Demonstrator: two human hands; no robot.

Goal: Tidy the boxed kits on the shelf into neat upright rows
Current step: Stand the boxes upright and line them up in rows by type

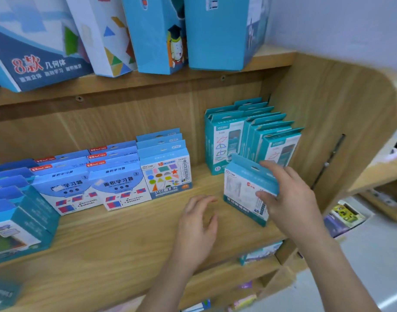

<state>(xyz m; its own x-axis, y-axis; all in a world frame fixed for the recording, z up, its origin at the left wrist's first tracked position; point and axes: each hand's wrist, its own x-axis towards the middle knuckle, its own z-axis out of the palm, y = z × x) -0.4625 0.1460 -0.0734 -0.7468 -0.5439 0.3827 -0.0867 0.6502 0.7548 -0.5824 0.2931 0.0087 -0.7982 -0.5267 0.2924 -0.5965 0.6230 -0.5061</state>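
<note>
Teal-and-white boxed kit (249, 190) gripped in right hand (289, 199), fingers over top edge and right side, thumb pressed on front face. Stood on wooden shelf (125, 239) near front edge, tilted and turned a little askew, apart from and in front of teal rows (251, 136) packed upright against right side panel. Left hand (198, 224) released and empty, fingers loosely curled, hovering above bare board just left of held kit, touching nothing so far as could be told. Further left, 1 row of shape-card kits (166, 167) and 2 rows of blue area-learning kits (96, 183) stood upright and fairly square; more blue boxes (17, 212) at far left, blurred at frame edge. Judged as mid-step: 1 stray kit picked out, not yet filed. Next move likely called for squaring kit upright, face forward, and sliding back until flush against front of a teal row, or starting own row in gap beside shape-card kits if print differed; label too blurred to tell. Left hand well placed for steadying neighbours against toppling.
</note>
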